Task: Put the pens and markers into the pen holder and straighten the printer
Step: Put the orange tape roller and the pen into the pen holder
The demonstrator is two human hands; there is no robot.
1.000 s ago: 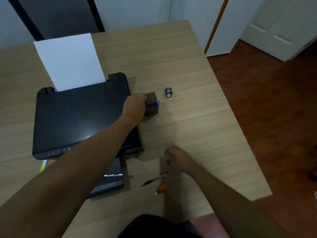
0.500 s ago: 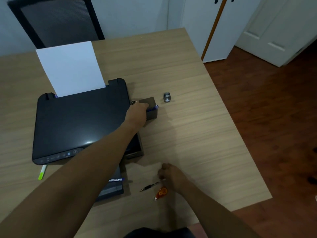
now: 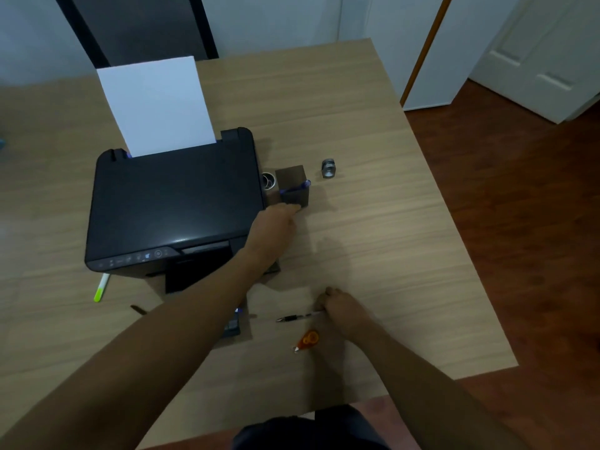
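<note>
The dark square pen holder (image 3: 293, 193) stands right of the black printer (image 3: 175, 206), with a blue pen (image 3: 300, 186) leaning across its top. My left hand (image 3: 276, 227) reaches over the printer's right corner, fingertips touching the holder's lower front, nothing visible in it. My right hand (image 3: 342, 306) pinches the end of a black pen (image 3: 293, 317) that lies on the table. A green highlighter (image 3: 102, 287) lies at the printer's front left. A dark pen (image 3: 138, 309) pokes out beside my left forearm. Another blue-tipped pen (image 3: 239, 310) rests on the printer's output tray.
White paper (image 3: 156, 105) stands in the printer's rear feed. A silver ring-shaped object (image 3: 269, 180) sits between printer and holder, and a small silver object (image 3: 328, 168) lies right of the holder. An orange correction tape (image 3: 306, 341) lies near my right hand. A chair (image 3: 139, 27) stands behind the table (image 3: 389, 222).
My left hand drew back from the holder's top to its lower front, leaving the blue pen in it. My right hand moved toward me and closed on the black pen's end.
</note>
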